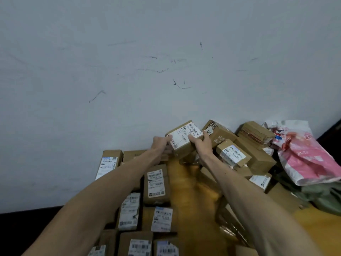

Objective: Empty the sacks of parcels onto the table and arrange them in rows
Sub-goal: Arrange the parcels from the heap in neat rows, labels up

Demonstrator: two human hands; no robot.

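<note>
left grip (162,145), right grip (202,145): parcel (186,134) crosswise

One head-worn wide-angle view: looks forward and down, table (185,179) near below, wall (129,71) just behind it.

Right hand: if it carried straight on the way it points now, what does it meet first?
The right hand grips the labelled box, so that comes first. Past the box its line runs to the grey wall, which looks close behind, though depth is unclear.
</note>
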